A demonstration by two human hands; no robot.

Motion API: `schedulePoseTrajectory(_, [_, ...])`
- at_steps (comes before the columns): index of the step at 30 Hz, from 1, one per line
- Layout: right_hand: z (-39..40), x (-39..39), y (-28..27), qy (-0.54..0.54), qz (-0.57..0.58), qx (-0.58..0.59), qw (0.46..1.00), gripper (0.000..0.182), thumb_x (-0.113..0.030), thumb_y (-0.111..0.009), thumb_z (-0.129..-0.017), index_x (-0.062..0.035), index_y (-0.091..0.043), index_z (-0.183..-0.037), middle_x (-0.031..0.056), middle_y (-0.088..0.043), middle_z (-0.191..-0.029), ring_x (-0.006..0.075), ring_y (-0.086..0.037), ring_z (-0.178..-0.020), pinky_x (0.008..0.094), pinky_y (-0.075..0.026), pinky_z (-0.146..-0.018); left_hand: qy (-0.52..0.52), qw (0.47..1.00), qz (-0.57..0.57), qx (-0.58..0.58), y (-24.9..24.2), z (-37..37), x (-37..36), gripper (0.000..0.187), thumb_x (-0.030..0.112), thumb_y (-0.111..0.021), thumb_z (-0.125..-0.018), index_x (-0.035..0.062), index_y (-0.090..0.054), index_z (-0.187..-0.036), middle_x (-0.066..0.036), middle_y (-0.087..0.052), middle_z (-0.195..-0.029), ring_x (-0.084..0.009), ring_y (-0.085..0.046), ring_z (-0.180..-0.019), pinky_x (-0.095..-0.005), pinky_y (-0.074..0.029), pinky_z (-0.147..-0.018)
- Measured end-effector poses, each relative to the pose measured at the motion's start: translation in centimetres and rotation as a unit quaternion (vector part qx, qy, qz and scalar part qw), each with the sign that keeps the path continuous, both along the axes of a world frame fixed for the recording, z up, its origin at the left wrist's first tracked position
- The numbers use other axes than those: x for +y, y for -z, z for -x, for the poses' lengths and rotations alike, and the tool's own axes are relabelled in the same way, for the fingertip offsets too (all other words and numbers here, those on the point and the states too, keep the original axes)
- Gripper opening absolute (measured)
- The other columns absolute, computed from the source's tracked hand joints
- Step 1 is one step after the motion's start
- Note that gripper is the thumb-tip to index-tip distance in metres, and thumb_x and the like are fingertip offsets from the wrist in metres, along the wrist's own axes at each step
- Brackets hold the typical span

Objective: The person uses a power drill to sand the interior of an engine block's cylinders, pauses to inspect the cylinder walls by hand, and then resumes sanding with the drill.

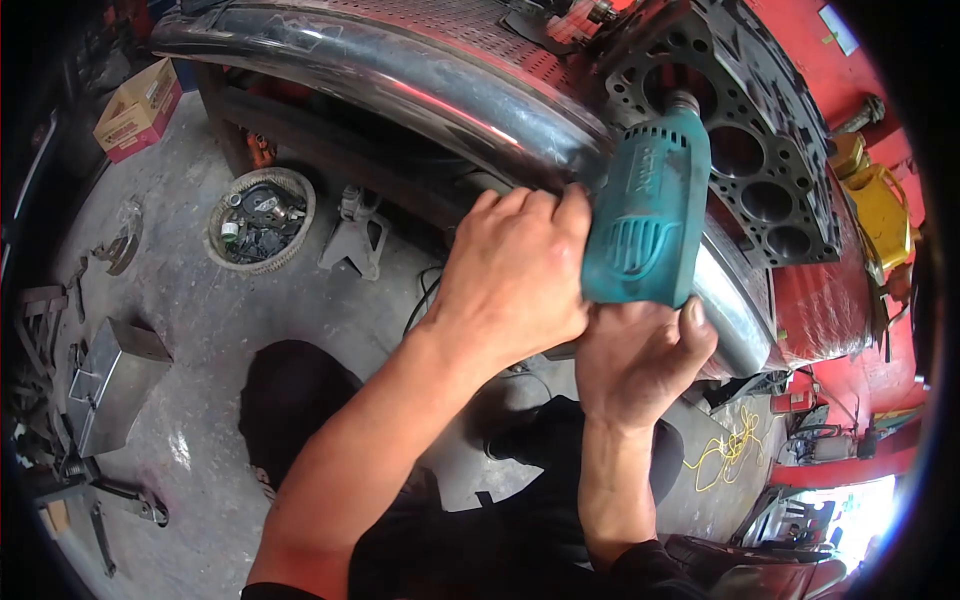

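Note:
A teal electric drill [645,215] is between my hands, its chuck [683,101] pointing into the uppermost visible bore of an engine block [735,115]. Whatever the chuck carries inside the bore is hidden. My left hand [520,265] is closed in a fist against the drill's left side, fingers curled around a part I cannot see. Under the drill's rear end, my right hand [640,355] presses with its palm, thumb up along the right edge; its fingers are hidden behind the body. Below the drill, the block shows several more round bores.
The block rests by a perforated bench with a chrome curved edge [430,75]. On the floor are a basket of parts [218,250], a jack stand [355,235], a metal box [125,380] and a carton [140,110]. A yellow cord [735,450] and yellow jug [880,215] are at right.

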State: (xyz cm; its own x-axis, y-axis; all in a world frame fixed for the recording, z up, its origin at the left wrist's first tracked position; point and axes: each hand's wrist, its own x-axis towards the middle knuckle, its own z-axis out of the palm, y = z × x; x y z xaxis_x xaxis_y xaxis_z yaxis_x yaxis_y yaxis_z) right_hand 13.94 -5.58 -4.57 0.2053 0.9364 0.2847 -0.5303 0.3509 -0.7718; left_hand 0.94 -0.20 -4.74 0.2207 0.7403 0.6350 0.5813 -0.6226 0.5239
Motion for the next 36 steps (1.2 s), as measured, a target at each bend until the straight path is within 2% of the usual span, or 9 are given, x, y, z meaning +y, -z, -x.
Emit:
schedulePoseTrajectory(10, [-0.3,-13.7,4.2,-0.107,0.127,-0.020,0.986,0.113,-0.030,-0.076,-0.059,-0.0007,-0.025,-0.156,0.0181,-0.045,-0.148,0.0327,-0.043,-0.140,0.0484,-0.035,-0.118,0.046,0.998,-0.032,0.004,6.5,3.7,-14.2,0.094,0.018,-0.081,-0.053,-0.0132,-0.049,-0.135,-0.027,-0.057,-0.129,-0.0383,-0.058,-0.113,-0.0484,-0.049,-0.099])
schedulePoseTrajectory(12, [-2.4,-16.0,6.6,-0.194,0.140,0.062,0.969,0.116,-0.041,-0.086,-0.064,0.0036,-0.029,-0.154,0.0201,-0.049,-0.147,0.0343,-0.051,-0.136,0.0493,-0.043,-0.114,0.069,0.997,-0.038,0.021,8.8,3.8,-16.5,0.087,0.025,-0.079,-0.060,-0.0135,-0.052,-0.133,-0.028,-0.057,-0.131,-0.0384,-0.058,-0.111,-0.0510,-0.050,-0.096])
schedulePoseTrajectory(14, [-4.0,-17.5,9.3,-0.201,0.181,0.020,0.963,0.106,-0.042,-0.088,-0.069,0.0045,-0.037,-0.149,0.0204,-0.056,-0.139,0.0334,-0.060,-0.126,0.0478,-0.050,-0.106,0.080,0.993,-0.070,0.050,11.8,3.5,-18.6,0.062,0.026,-0.063,-0.082,-0.0133,-0.056,-0.129,-0.030,-0.061,-0.127,-0.0390,-0.062,-0.105,-0.0519,-0.050,-0.095])
schedulePoseTrajectory(19, [-4.6,-20.2,11.4,-0.071,0.306,-0.035,0.949,0.088,-0.041,-0.082,-0.069,0.0000,-0.049,-0.139,0.0206,-0.065,-0.124,0.0327,-0.067,-0.109,0.0469,-0.056,-0.097,0.144,0.982,0.012,0.123,14.6,2.5,-19.9,0.061,0.018,-0.063,-0.083,-0.0122,-0.051,-0.134,-0.028,-0.060,-0.129,-0.0409,-0.062,-0.113,-0.0543,-0.045,-0.106])
schedulePoseTrajectory(23, [-8.2,-20.5,11.0,0.007,0.307,-0.037,0.951,0.085,-0.043,-0.072,-0.069,0.0012,-0.051,-0.138,0.0281,-0.067,-0.117,0.0370,-0.068,-0.103,0.0473,-0.056,-0.095,0.192,0.957,0.139,0.165,11.8,2.0,-19.1,0.072,0.011,-0.061,-0.086,0.0222,-0.044,-0.155,-0.022,-0.035,-0.160,-0.0414,-0.036,-0.147,-0.0728,-0.028,-0.111])
schedulePoseTrajectory(26, [-14.1,-21.0,9.3,0.058,0.283,-0.113,0.951,0.084,-0.045,-0.067,-0.068,0.0028,-0.051,-0.136,0.0332,-0.068,-0.110,0.0413,-0.069,-0.098,0.0482,-0.057,-0.091,0.147,0.957,0.211,0.135,9.5,4.7,-16.5,0.075,0.018,-0.074,-0.079,0.0153,-0.048,-0.149,-0.022,-0.039,-0.156,-0.0416,-0.040,-0.142,-0.0718,-0.031,-0.109])
schedulePoseTrajectory(31, [-21.5,-23.9,5.7,0.209,0.256,-0.044,0.943,0.076,-0.052,-0.065,-0.079,0.0014,-0.054,-0.132,0.0227,-0.069,-0.111,0.0386,-0.069,-0.097,0.0516,-0.058,-0.088,-0.011,0.932,0.361,-0.016,8.2,8.7,-11.1,0.073,0.007,-0.077,-0.076,0.0002,-0.049,-0.143,-0.023,-0.062,-0.127,-0.0397,-0.060,-0.115,-0.0440,-0.049,-0.098])
schedulePoseTrajectory(34, [-23.9,-25.3,6.7,0.309,0.226,-0.074,0.921,0.063,-0.049,-0.060,-0.089,-0.0061,-0.053,-0.134,0.0133,-0.067,-0.114,0.0303,-0.067,-0.100,0.0498,-0.054,-0.093,0.082,0.915,0.395,-0.028,8.3,7.8,-10.0,0.068,0.009,-0.077,-0.077,0.0010,-0.053,-0.140,-0.019,-0.066,-0.119,-0.0381,-0.063,-0.110,-0.0422,-0.051,-0.095])
schedulePoseTrajectory(36, [-24.4,-25.5,7.5,0.341,0.216,-0.078,0.912,0.066,-0.047,-0.060,-0.089,-0.0134,-0.043,-0.144,0.0124,-0.064,-0.118,0.0303,-0.064,-0.106,0.0525,-0.050,-0.098,0.090,0.906,0.413,0.033,8.5,7.0,-9.7,0.066,0.018,-0.074,-0.086,0.0109,-0.050,-0.147,-0.024,-0.063,-0.116,-0.0418,-0.059,-0.113,-0.0549,-0.045,-0.100])
